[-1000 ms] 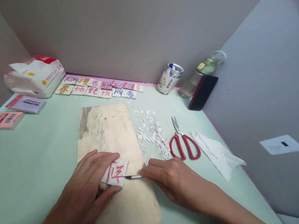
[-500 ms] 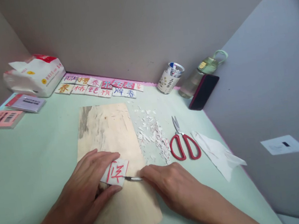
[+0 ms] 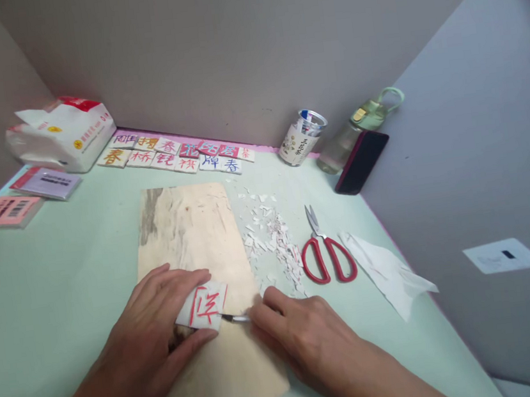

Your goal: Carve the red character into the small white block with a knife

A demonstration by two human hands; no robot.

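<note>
My left hand [image 3: 158, 327] presses a small white tile [image 3: 209, 305] with a red character on it against the wooden board [image 3: 192, 233], fingers along its top edge and thumb at its lower edge. In my right hand [image 3: 301, 336] is a slim craft knife [image 3: 235, 319], pinched between the fingers, its dark blade tip at the tile's right edge. Most of the knife's handle is hidden by the hand. White shavings [image 3: 269, 230] lie scattered on the table just right of the board.
Red-handled scissors [image 3: 327, 255] lie right of the shavings, beside a crumpled tissue [image 3: 390, 273]. At the back stand several character tiles [image 3: 163, 153], a tissue pack [image 3: 64, 136], a can [image 3: 301, 139], a green-lidded bottle [image 3: 336, 148] and a leaning phone [image 3: 362, 162]. Two packets [image 3: 8, 210] lie at left.
My right hand's fingers have shifted and lifted slightly around the knife, whose tip stays near the tile's right edge. The left hand and tile have moved very slightly left.
</note>
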